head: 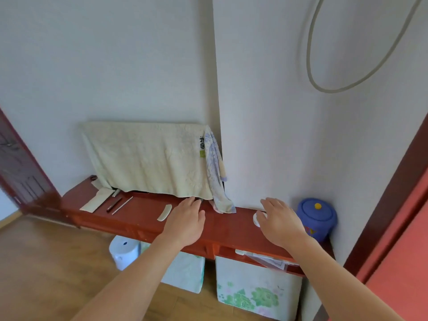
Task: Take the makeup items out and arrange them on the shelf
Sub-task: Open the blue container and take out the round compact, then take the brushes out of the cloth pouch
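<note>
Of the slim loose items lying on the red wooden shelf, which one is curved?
The flat cream piece just left of the left hand; the dark stick and thin white stick farther left are straight.

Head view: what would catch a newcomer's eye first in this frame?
Two bare hands are stretched over the red wooden shelf: the left hand near its middle, the right hand above a small white round item further right. Behind the left hand a cream towel hangs draped against the wall. A blue lidded pot with a yellow knob stands in the corner at the shelf's right end.
</note>
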